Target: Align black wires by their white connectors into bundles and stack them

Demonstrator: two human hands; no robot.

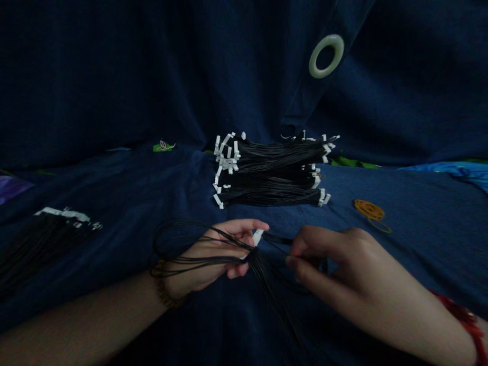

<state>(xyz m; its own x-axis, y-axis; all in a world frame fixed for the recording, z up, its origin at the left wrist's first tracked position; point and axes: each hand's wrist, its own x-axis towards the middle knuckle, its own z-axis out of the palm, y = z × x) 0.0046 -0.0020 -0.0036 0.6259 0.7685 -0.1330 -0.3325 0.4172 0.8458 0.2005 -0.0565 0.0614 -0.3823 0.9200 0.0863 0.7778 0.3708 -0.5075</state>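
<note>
A bundle of thin black cables (263,272) with white connectors (258,237) is in my left hand (224,249), whose fingers are closed around it near the connector end. Some of the cables loop back over the left wrist; the rest hang down to the right. Just right of it, my right hand (335,269) pinches black strands between thumb and forefinger. Its other fingers are curled and partly hidden. Beyond both hands, stacked bundles of black cables (274,188) lie sideways with white connectors at each end.
More loose black cables (26,244) with white ends lie at the left. A coil of orange-brown rubber bands (369,209) rests on the blue cloth (419,218) at the right. Behind, a dark blue fabric hangs with a pale ring (314,63) on it. A small green item (162,148) sits at the back.
</note>
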